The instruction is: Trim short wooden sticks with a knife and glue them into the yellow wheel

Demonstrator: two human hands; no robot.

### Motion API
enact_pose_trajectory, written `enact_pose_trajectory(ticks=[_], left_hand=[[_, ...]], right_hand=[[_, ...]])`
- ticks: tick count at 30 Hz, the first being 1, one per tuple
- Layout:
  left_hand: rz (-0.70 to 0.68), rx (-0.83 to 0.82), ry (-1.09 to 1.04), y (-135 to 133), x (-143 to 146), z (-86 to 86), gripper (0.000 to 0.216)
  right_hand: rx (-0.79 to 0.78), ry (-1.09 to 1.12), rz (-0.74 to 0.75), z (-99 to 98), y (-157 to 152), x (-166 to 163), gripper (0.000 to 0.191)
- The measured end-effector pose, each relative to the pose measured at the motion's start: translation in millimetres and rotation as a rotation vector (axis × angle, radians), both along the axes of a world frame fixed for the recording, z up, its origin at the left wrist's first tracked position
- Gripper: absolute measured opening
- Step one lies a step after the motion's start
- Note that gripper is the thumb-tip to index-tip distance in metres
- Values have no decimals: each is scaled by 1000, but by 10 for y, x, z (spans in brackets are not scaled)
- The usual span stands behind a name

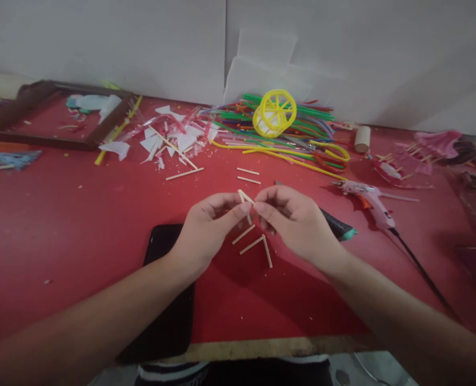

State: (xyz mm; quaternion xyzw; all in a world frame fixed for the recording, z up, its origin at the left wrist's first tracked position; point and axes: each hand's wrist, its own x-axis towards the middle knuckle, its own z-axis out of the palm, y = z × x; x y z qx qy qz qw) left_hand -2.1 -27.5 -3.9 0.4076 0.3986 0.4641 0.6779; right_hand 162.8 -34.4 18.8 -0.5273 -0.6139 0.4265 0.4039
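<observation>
Both my hands meet above the middle of the red table (60, 225). My left hand (209, 225) and my right hand (294, 220) are closed in pinches on a small piece made of short pale wooden sticks (246, 198). Just below them lie three more loose sticks (256, 242) on the table. Two further sticks (248, 176) lie a little beyond my fingers.
A black phone (161, 300) lies under my left forearm. A pink glue gun (368, 201) with its cord sits to the right, a dark tool with a teal tip (340, 228) behind my right hand. Coloured straws (302, 120), a yellow wheel (275, 112), paper scraps (169, 142) and a wooden frame (56, 112) lie farther back.
</observation>
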Motion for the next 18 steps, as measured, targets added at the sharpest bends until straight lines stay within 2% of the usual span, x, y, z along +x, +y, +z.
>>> enact_pose_trajectory(ticks=[4,7,10,12,16,18], left_hand=[[-101,58,110,-44,-6,17,14],[-128,81,99,-42,-8,35,13],[-152,25,51,-30,-5,45,10],[-174,-41,13,-28,1,49,8],[-230,-146,-58,-42,9,64,7],[-248,-178,-84,-51,9,76,7]], right_hand=[[-6,171,-20,-94,-204,29,14],[60,161,-4,-172,-241,56,11],[157,95,67,-219,-243,120,12],[198,56,160,-234,-235,190,28],[314,-121,271,-218,-197,323,72],[393,-236,296,-187,-177,352,76]])
